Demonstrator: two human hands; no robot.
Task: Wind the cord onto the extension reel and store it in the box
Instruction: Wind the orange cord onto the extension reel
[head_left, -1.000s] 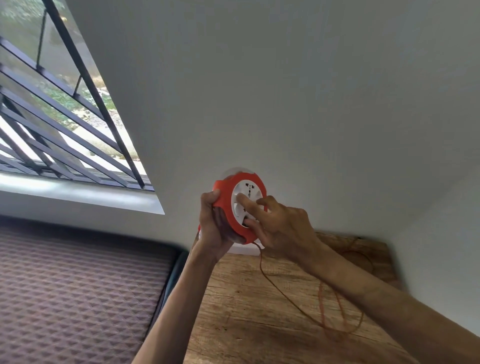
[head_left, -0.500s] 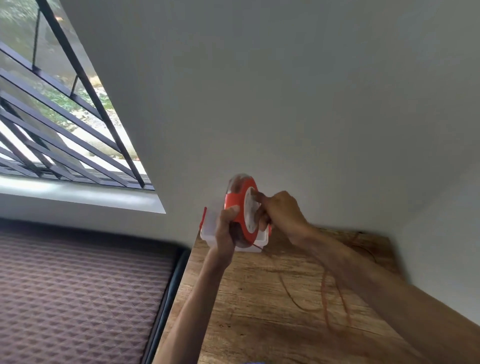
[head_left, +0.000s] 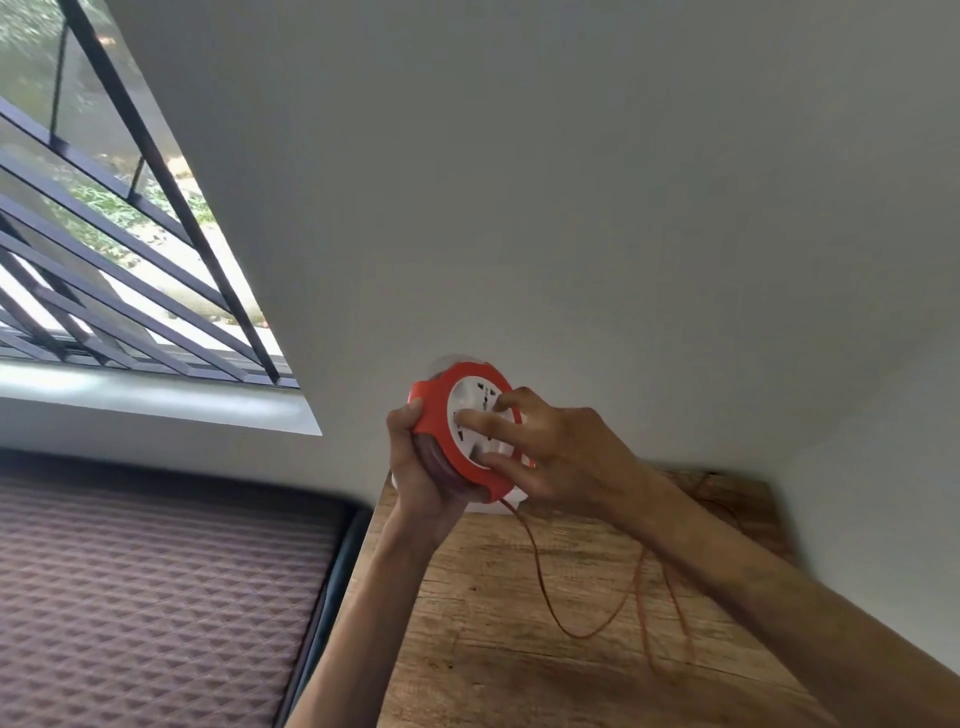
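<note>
I hold an orange extension reel (head_left: 439, 415) with a white socket face up in the air above the back of a wooden table (head_left: 493, 623). My left hand (head_left: 421, 478) grips its rim and back from the left. My right hand (head_left: 550, 452) has its fingers pressed on the white socket face. A thin orange cord (head_left: 540, 582) hangs from the reel's bottom and loops loosely over the table to the right. Just a white corner of the box (head_left: 511, 503) shows behind the reel and my hands.
A grey wall (head_left: 571, 208) stands right behind the table and meets a side wall at the right. A barred window (head_left: 104, 260) with a white sill is at the left. A brown quilted mattress (head_left: 156, 597) lies left of the table.
The reel has turned from edge-on to showing its white socket face again. My right fingers have shifted on that face. The loose cord loop on the table has moved.
</note>
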